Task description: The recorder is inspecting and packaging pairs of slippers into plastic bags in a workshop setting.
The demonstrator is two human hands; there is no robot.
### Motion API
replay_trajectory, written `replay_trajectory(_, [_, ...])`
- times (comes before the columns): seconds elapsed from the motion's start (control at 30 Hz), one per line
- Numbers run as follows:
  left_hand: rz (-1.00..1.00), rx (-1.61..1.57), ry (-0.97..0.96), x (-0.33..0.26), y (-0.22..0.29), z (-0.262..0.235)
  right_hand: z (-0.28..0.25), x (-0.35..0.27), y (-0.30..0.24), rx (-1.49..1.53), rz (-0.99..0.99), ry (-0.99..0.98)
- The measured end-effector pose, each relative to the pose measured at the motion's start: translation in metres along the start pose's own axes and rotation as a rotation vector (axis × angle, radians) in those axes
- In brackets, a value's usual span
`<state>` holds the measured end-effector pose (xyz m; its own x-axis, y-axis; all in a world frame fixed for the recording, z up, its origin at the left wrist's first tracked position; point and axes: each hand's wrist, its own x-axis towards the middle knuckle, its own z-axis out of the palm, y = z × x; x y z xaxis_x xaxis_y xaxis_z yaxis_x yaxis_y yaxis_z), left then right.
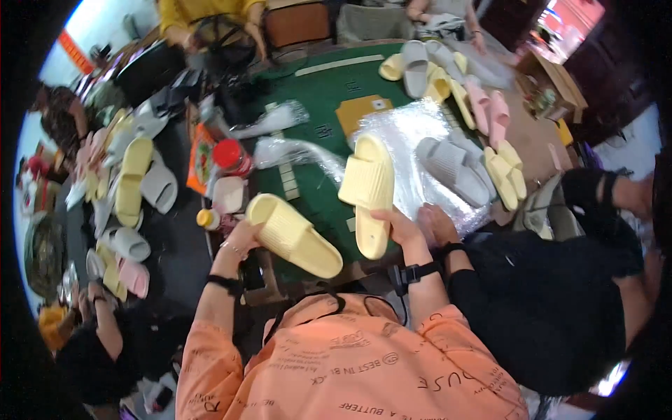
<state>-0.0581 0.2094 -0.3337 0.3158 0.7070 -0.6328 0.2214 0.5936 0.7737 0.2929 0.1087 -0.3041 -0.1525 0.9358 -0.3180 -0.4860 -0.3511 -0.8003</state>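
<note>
Crowded workroom, green table (pixel 329 112) in the middle w/ slippers piled on it and round it, several people sat close.

Left hand (pixel 241 238) is closed round the heel end of a pale yellow slipper (pixel 290 234), fingers wrapped over its edge; slipper lies roughly level, toe pointing right, above the near table edge. Right hand (pixel 399 227) grips a second yellow slipper (pixel 367 192) at its lower end, thumb on the ribbed side, holding it nearly upright w/ strap part at top. The two slippers sit near each other, not touching. Both wrists wear black bands.

Just right of the upright slipper: crinkly clear plastic wrap (pixel 406 133) spread on the table, w/ a pair of grey slippers (pixel 451 168) on it. Another person in a black sleeve has a hand (pixel 437 224) resting at the wrap's near edge, just beside the right hand. Further right, more yellow slippers (pixel 505 171) and pink slippers (pixel 488 108); a grey and yellow bunch (pixel 420 66) at the far table edge.

Left of the table: bottle w/ red cap (pixel 229 157), small yellow-capped bottle (pixel 208 218), then a heap of yellow, grey and pink slippers (pixel 133 189) on a dark surface. Person in yellow top (pixel 203 10) sits at the far side.
</note>
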Motion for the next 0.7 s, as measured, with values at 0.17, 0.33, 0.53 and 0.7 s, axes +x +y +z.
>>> replay_trajectory(0.17, [-0.022,0.220,0.061,0.053,-0.048,0.012,0.003,0.024,0.071,0.063,0.468,-0.009])
replay_trajectory(0.33, [0.006,0.204,0.374,0.073,-0.066,0.036,-0.030,0.043,0.148,-0.495,0.021,0.323])
replay_trajectory(0.53, [0.203,0.317,0.403,0.103,-0.074,0.019,-0.023,0.057,0.159,-0.725,0.123,0.447])
replay_trajectory(0.7, [0.219,0.374,0.430,0.104,-0.059,0.033,-0.035,0.049,0.154,-1.124,0.021,0.408])
